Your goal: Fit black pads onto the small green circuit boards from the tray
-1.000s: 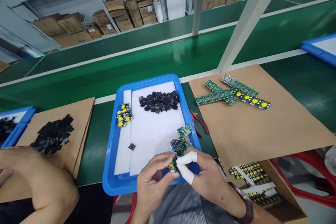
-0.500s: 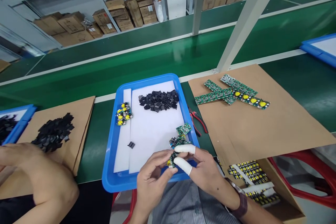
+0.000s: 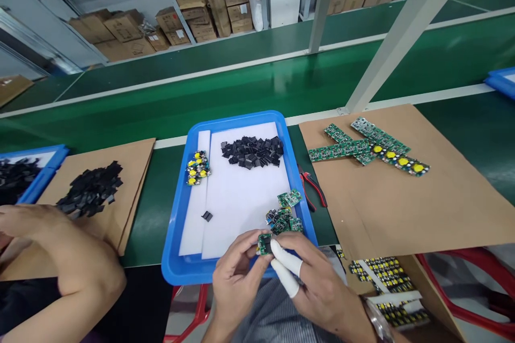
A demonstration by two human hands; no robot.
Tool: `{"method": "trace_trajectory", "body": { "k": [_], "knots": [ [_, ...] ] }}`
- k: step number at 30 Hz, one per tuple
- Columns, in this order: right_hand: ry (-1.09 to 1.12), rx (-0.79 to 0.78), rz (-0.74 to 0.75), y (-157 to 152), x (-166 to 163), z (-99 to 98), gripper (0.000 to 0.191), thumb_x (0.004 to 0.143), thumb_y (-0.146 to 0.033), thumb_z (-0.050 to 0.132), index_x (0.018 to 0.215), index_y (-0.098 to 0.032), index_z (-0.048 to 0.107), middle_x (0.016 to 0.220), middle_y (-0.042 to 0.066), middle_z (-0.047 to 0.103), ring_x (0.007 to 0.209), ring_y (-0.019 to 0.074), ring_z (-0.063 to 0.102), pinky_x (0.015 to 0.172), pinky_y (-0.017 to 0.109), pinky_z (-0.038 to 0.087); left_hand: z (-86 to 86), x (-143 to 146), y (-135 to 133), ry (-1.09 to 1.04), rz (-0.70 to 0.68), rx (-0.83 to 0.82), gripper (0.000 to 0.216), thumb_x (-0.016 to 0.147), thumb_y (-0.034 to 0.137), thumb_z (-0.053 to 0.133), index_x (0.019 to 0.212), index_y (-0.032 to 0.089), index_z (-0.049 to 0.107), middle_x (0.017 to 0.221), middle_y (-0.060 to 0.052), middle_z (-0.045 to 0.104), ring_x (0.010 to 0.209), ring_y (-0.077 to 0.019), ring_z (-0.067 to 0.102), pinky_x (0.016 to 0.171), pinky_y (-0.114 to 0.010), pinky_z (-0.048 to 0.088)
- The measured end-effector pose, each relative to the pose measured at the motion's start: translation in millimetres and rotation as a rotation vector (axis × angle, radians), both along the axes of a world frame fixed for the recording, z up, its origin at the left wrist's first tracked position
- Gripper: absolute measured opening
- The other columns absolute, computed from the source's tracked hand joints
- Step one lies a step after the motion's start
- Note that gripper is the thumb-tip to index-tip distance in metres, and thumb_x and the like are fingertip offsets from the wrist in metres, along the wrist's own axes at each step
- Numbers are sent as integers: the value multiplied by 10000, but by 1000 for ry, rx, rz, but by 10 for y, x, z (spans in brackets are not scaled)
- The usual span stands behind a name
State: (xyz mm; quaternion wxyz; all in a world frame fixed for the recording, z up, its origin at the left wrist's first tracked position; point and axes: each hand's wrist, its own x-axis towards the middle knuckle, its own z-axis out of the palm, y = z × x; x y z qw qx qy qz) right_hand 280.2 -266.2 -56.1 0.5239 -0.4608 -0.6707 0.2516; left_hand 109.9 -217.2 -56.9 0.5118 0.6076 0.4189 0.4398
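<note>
A small green circuit board (image 3: 263,245) is pinched between the fingers and thumb of my left hand (image 3: 238,273) over the tray's front edge. A dark patch shows on its face; whether that is a separate black piece I cannot make out. My right hand (image 3: 309,273) wears white covers on two fingers, and their tips close at the board's right edge. Just beyond my hands lie several loose green boards (image 3: 289,198) in the blue tray (image 3: 170,236). At the tray's back is a pile of black pieces (image 3: 253,151). One black piece (image 3: 207,216) lies apart, and yellow-topped boards (image 3: 198,168) sit at the left.
Red-handled pliers (image 3: 315,191) lie right of the tray. Green board strips (image 3: 340,150) rest on cardboard (image 3: 382,209). Below, a box (image 3: 440,305) holds yellow-topped boards. At left, a co-worker's arm (image 3: 84,268) is beside black pieces (image 3: 93,187). A metal post (image 3: 386,61) rises behind.
The board between my hands has turned to show its green face, and my right hand's covered fingers have shifted to its right edge. The whole view has moved slightly.
</note>
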Motion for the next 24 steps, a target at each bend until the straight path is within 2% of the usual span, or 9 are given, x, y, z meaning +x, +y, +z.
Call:
{"method": "trace_trajectory", "body": {
  "k": [8, 11, 15, 18, 21, 24],
  "knots": [
    [-52, -7, 40, 60, 19, 39, 488, 935, 21, 497, 1363, -190, 600, 1168, 140, 659, 1137, 275, 610, 958, 481, 601, -20, 29, 14, 112, 10, 148, 395, 851, 83, 748, 1208, 252, 769, 1135, -108, 778, 1035, -259, 757, 886, -366, 658],
    [-30, -31, 38, 78, 55, 57, 427, 950, -16, 520, 1315, -204, 635, 1148, 129, 669, 1097, 269, 628, 929, 467, 603, -28, 23, 21, 123, -5, 133, 372, 859, 102, 742, 1195, 257, 776, 1146, -110, 779, 1053, -266, 753, 912, -386, 650],
    [39, -117, 69, 97, 101, 100, 359, 990, -102, 554, 1318, -219, 643, 1154, 120, 662, 1074, 243, 649, 909, 413, 606, -6, 16, 40, 3, -19, 30, 364, 827, 130, 793, 1174, 238, 784, 1139, -125, 779, 1036, -272, 756, 866, -366, 657],
    [-11, -73, 73, 84, 91, 105, 424, 986, -58, 501, 1374, -198, 601, 1165, 136, 667, 1087, 251, 641, 924, 423, 604, -3, 12, 54, -16, -25, 30, 381, 819, 114, 797, 1177, 246, 782, 1136, -120, 780, 1036, -263, 755, 851, -343, 654],
    [-101, 8, 70, 57, 70, 74, 501, 945, 10, 460, 1402, -167, 564, 1165, 153, 666, 1121, 273, 623, 954, 459, 595, -26, 15, 40, 36, -41, 122, 398, 840, 81, 765, 1192, 266, 774, 1131, -105, 777, 1029, -246, 753, 870, -341, 643],
    [-123, 22, 78, 31, 82, 18, 506, 937, 5, 462, 1407, -161, 547, 1195, 162, 651, 1130, 269, 632, 951, 446, 604, -31, 12, 1, 78, -70, 178, 416, 870, 72, 730, 1229, 282, 748, 1147, -95, 764, 1035, -234, 746, 875, -340, 636]
  ]
}}
